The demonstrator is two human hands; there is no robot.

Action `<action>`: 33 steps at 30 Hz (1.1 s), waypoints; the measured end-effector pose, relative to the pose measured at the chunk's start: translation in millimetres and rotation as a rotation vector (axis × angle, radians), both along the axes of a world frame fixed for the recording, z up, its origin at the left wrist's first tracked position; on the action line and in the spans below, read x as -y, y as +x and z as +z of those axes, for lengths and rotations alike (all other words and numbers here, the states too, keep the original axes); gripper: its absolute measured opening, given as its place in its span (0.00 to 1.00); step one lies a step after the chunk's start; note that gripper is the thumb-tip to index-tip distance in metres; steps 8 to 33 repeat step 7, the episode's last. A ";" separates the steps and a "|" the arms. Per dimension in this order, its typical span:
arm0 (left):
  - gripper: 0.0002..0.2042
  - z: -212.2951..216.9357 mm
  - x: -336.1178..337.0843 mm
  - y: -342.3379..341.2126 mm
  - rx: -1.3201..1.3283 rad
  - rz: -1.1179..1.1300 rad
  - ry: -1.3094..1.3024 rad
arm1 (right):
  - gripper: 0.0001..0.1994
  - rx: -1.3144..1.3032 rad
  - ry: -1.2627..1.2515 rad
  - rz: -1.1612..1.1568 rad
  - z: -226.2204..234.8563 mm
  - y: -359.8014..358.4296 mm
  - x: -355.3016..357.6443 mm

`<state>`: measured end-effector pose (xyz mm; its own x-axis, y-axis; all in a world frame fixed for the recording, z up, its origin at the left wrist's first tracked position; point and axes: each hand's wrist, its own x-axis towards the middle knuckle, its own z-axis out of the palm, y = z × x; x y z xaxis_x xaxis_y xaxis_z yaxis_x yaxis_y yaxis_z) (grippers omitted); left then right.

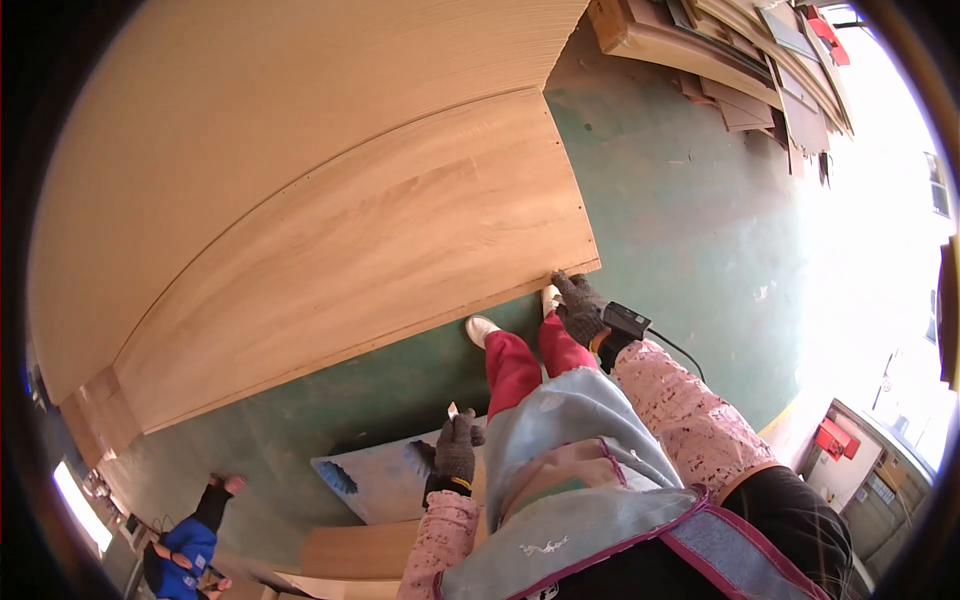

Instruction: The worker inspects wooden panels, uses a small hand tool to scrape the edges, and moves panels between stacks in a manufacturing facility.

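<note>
A large wood-grain panel lies in front of me, with small dark holes along its right end. My right hand, in a dark grey knit glove, is at the panel's near edge by the right corner. Its fingers are bent against that edge, and a small black box with a cable sits at the wrist. Lower and to the left, my left hand in a matching glove is held away from the panel. Its fingers are closed round a small white-tipped thing whose kind I cannot make out.
Cardboard-coloured sheeting rises beyond the panel. Stacked boards and scraps occupy the far right of the green floor. Behind my left hand lie a blue-white sheet and brown boards. A person in blue is at lower left.
</note>
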<state>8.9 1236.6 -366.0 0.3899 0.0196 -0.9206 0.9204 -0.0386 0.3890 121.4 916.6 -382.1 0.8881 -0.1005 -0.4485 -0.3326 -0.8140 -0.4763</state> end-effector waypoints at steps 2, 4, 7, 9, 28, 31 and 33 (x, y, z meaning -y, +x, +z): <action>0.16 -6.6 -7.7 0.5 -0.025 0.011 0.002 | 0.25 -0.042 -0.033 0.006 -0.3 5.7 -4.5; 0.17 -15.6 -14.9 2.8 0.001 -0.025 -0.004 | 0.25 -0.065 -0.078 0.007 -4.1 6.9 -6.1; 0.17 -21.8 -16.9 7.6 0.004 -0.045 0.017 | 0.26 -0.084 -0.106 0.056 -15.4 3.2 -1.9; 0.17 -21.8 -16.9 7.6 0.004 -0.045 0.017 | 0.26 -0.084 -0.106 0.056 -15.4 3.2 -1.9; 0.17 -21.8 -16.9 7.6 0.004 -0.045 0.017 | 0.26 -0.084 -0.106 0.056 -15.4 3.2 -1.9; 0.17 -21.8 -16.9 7.6 0.004 -0.045 0.017 | 0.26 -0.084 -0.106 0.056 -15.4 3.2 -1.9; 0.17 -21.8 -16.9 7.6 0.004 -0.045 0.017 | 0.26 -0.084 -0.106 0.056 -15.4 3.2 -1.9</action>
